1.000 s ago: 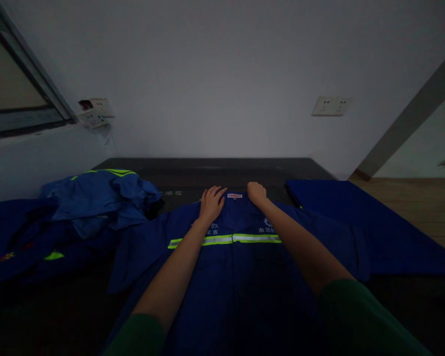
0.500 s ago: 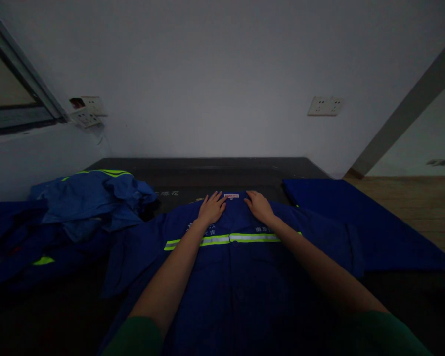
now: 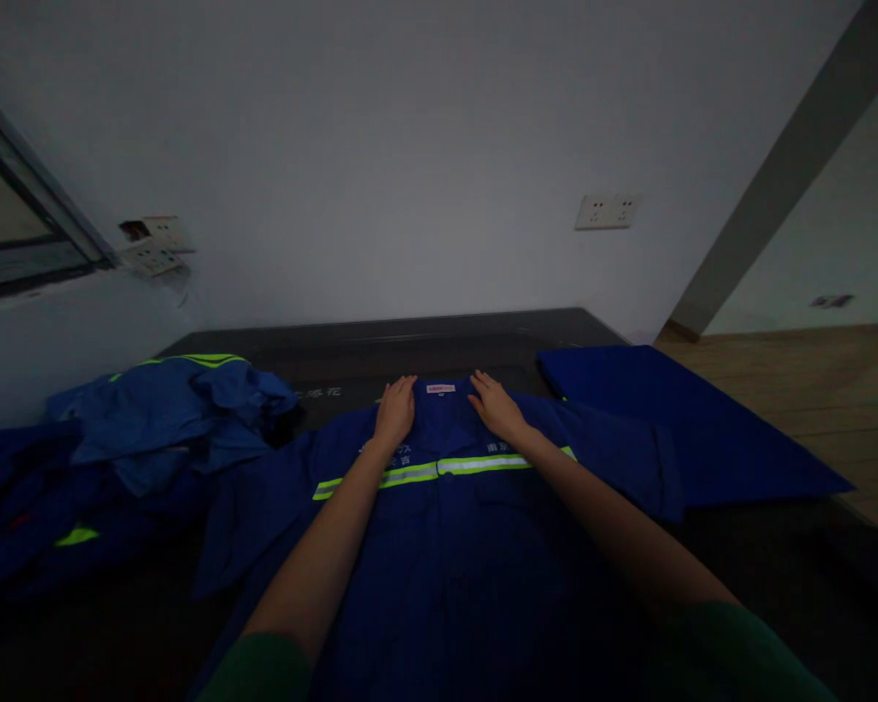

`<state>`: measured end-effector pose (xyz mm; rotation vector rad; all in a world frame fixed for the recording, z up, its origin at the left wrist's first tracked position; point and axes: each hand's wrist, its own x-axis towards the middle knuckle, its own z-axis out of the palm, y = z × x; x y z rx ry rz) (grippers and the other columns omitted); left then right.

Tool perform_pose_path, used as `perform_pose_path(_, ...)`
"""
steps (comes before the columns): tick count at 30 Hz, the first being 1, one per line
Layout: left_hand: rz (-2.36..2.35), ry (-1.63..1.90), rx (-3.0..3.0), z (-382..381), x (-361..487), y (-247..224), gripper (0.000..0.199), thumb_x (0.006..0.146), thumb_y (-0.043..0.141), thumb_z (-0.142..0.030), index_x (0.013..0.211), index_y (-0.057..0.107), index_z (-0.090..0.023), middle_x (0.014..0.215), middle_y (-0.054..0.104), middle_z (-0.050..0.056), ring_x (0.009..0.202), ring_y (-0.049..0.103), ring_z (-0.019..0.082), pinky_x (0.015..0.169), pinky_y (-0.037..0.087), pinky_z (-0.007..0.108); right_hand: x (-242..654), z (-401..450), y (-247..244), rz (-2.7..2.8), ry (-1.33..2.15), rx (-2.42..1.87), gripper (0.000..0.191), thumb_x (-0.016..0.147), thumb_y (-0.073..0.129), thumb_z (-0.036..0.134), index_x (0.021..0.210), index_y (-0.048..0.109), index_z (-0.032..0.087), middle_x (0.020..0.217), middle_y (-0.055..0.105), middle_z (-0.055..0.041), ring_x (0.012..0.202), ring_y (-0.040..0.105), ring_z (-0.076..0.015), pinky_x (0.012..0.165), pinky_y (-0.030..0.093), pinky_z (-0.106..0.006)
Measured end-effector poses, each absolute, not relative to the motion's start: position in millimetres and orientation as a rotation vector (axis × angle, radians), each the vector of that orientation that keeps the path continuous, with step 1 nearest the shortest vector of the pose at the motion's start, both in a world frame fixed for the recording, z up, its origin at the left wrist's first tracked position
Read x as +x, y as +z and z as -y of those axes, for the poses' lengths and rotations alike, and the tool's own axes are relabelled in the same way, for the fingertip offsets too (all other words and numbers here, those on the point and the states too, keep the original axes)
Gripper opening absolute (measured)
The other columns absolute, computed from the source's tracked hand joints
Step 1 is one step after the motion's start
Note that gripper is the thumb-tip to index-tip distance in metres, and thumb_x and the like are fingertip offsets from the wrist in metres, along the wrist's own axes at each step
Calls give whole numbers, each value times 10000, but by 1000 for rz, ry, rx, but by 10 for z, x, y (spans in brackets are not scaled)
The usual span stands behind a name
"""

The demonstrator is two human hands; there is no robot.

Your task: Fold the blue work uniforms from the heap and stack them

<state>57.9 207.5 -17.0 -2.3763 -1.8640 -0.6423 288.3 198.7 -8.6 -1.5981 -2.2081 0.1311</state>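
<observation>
A dark blue short-sleeved work shirt (image 3: 402,526) lies spread out, front side up, with its collar at the far end. A yellow-green and silver reflective strip (image 3: 475,465) crosses its chest, and a white label (image 3: 440,388) shows inside the collar. My left hand (image 3: 396,411) lies flat on the left side of the collar, fingers stretched out and close together. On the collar's right side rests my right hand (image 3: 496,406), its fingers extended over the cloth. Neither hand grips the fabric. The shirt's lower part fades into shadow.
Crumpled blue work clothes (image 3: 168,409) with yellow-green trim are heaped at the left. A flat blue folded cloth or sheet (image 3: 673,419) lies at the right. The dark table (image 3: 322,356) meets a white wall with sockets (image 3: 606,212). Wooden floor (image 3: 797,380) shows beyond the right edge.
The view has shifted and tilted slightly. My left hand has moved from near the label outward to the collar's left edge, its fingers drawn closer together. My right hand stays at the collar.
</observation>
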Motion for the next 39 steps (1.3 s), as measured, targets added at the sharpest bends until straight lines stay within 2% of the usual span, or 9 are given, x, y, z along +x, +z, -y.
perform_pose_path(2,1926,-571,-2385,-2088,549,-167,488,936,295,-102,1407,421,-95,1449,462,117,1373,378,189,1157,269,355,2827,-1964,-113,2278,194,-1626,533,966,382,333,1424,408,60,1511,338,-177,1403,301,-262,1133,256,-440)
perform_pose_path(4,1937,-487,-2424,-2083,533,-174,472,935,345,-134,1395,439,-87,1455,451,128,1373,379,209,1145,293,346,2779,-1950,-159,2320,213,-1672,563,970,376,384,1430,398,62,1516,325,-177,1413,275,-283,1134,237,-481)
perform_pose_path(10,1970,-327,-2393,-2024,576,-221,492,967,305,-225,1443,382,-129,1524,337,108,1413,301,245,1161,238,458,2756,-1936,-275,2329,144,-1715,576,991,270,446,1471,341,137,1555,255,-120,1446,186,-248,1154,159,-487)
perform_pose_path(16,2080,-332,-2248,-1982,646,-197,514,955,321,-273,1458,367,-181,1540,308,84,1420,282,259,1160,201,518,2737,-1893,-220,2314,102,-1738,559,990,290,430,1459,365,133,1540,296,-128,1432,223,-257,1136,195,-479)
perform_pose_path(23,1961,-374,-2333,-1936,642,-117,499,959,345,-272,1425,406,-105,1489,400,126,1411,304,242,1159,253,424,2612,-2006,-124,2205,-28,-1699,502,980,322,328,1411,432,94,1482,409,-131,1355,363,-246,1091,289,-399)
perform_pose_path(26,1985,-311,-2361,-1928,646,-153,508,973,304,-284,1429,395,-79,1507,365,132,1414,298,236,1155,264,407,2583,-2075,-191,2240,61,-1764,528,982,321,351,1411,423,61,1486,401,-138,1378,329,-257,1121,245,-417)
perform_pose_path(29,2041,-290,-2328,-1935,657,-189,522,981,276,-320,1453,365,-116,1535,317,101,1432,255,233,1169,223,422,2588,-2088,-264,2266,84,-1773,563,989,290,386,1446,366,67,1521,339,-128,1418,250,-256,1148,170,-462)
perform_pose_path(33,2127,-267,-2297,-1957,676,-197,545,981,256,-362,1473,335,-143,1552,282,66,1442,221,245,1177,187,449,2599,-2065,-275,2268,100,-1789,585,991,254,419,1472,325,94,1541,297,-122,1437,202,-242,1156,124,-468)
perform_pose_path(39,2191,-281,-2259,-1982,696,-214,553,973,250,-380,1484,317,-178,1559,269,46,1445,213,238,1179,177,453,2585,-2115,-138,2294,201,-1874,594,976,297,423,1489,290,125,1553,276,-116,1431,204,-240,1143,169,-463)
